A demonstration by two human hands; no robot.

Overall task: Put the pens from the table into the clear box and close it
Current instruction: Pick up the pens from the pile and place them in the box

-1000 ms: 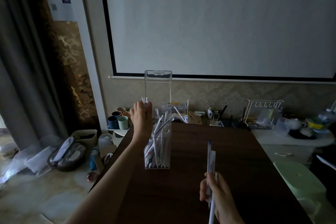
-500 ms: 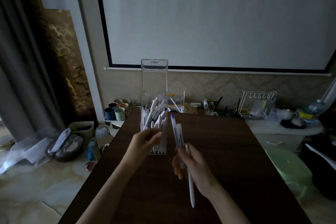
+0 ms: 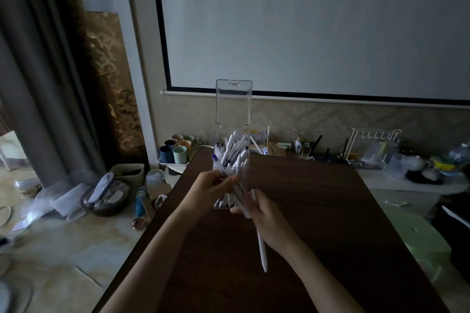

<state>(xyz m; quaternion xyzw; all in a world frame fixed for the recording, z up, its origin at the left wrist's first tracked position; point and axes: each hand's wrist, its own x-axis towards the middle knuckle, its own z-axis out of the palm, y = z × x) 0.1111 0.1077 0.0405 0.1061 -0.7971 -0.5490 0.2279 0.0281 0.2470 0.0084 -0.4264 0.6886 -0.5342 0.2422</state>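
The left hand (image 3: 216,185), which a second ago was up at the clear box (image 3: 232,160) dropping pens in, has come back down and met the right hand (image 3: 264,213) just in front of the box; its grip is now pinched around the upper end of a blue-tipped pen (image 3: 223,173) that the right hand is passing over. The right hand has swung in from the near side of the bench (image 3: 318,211) and keeps its fingers curled around the rest of its small bundle, including a long white pen (image 3: 260,244) that points down toward the camera. This reads as a hand-to-hand transfer, so the next pen should go into the box shortly. The box stands upright toward the far left of the bench, already crowded with white pens, its hinged lid (image 3: 233,101) upright and open, so closing is not yet done. The room is dim and the hands are blurred: how many pens the right hand holds is hard to tell, perhaps two or three, and the box's lower half is hidden behind the hands.
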